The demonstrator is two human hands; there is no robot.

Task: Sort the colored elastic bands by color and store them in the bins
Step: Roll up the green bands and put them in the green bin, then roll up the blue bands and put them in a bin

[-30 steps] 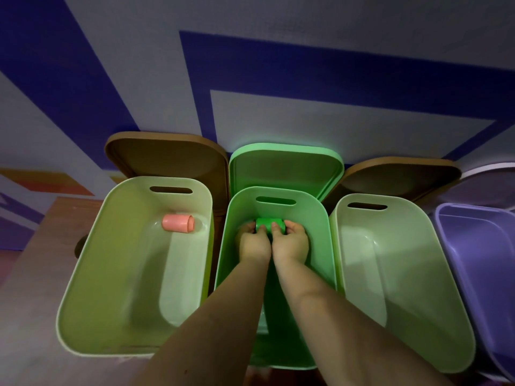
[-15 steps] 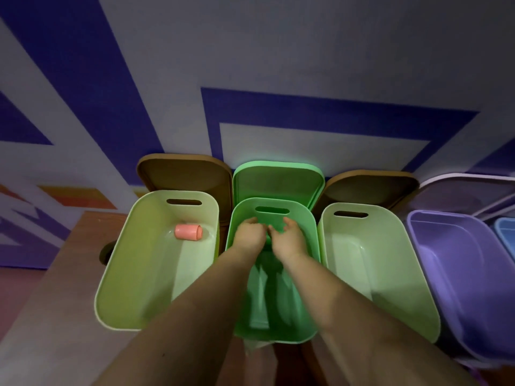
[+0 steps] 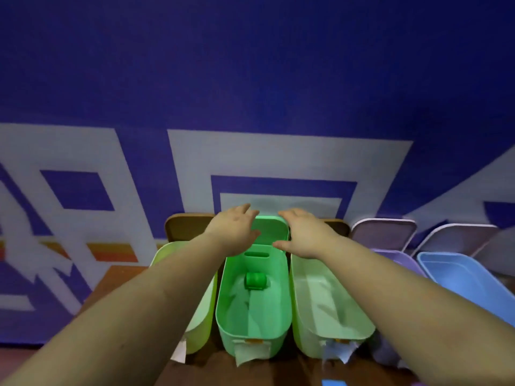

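A rolled green elastic band (image 3: 256, 280) lies on the floor of the bright green bin (image 3: 284, 327), toward its far end. The bin's green lid (image 3: 270, 231) leans upright behind it. My left hand (image 3: 235, 227) and my right hand (image 3: 303, 232) hover on either side of that lid's top, fingers spread; whether they touch it I cannot tell. Neither hand holds a band.
A pale green bin (image 3: 331, 310) stands to the right of the green one, another pale green bin (image 3: 202, 324) to the left, largely hidden by my left arm. Further right are a purple bin (image 3: 401, 259) and a blue bin (image 3: 457, 277). Lids lean against the patterned wall.
Both hands let go of the green band inside the green bin and rose to the lid behind it. The view has tilted up and pulled back.
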